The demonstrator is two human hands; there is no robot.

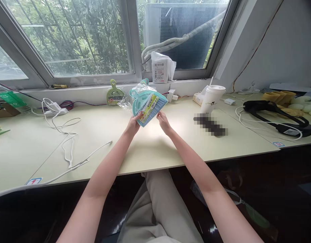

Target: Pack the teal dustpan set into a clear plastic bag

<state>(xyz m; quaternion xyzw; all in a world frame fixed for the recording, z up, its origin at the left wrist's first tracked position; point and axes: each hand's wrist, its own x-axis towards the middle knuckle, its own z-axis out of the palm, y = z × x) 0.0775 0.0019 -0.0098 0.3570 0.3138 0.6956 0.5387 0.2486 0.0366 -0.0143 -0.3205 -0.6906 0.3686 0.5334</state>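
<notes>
A teal mini dustpan and brush set (142,98) in a clear plastic wrapper is held tilted above the table. Its blue bristles face me, and a yellow and white label lies across it. My left hand (134,124) grips its lower left side, with the thumb over the front. At the lower right edge, my right hand (164,122) has its fingers closed in a pinch against the set; whether they hold the edge or just the wrapper is hard to see. Behind to the left, a green dustpan set (115,94) leans against the wall under the window.
White cables (69,145) and a power strip (53,109) lie on the left of the pale table (135,153). To the right stand a white paper cup (211,99) with a straw, a blurred dark object (211,125) and a black headset-like frame (279,118). A wrapped package (160,71) sits on the sill.
</notes>
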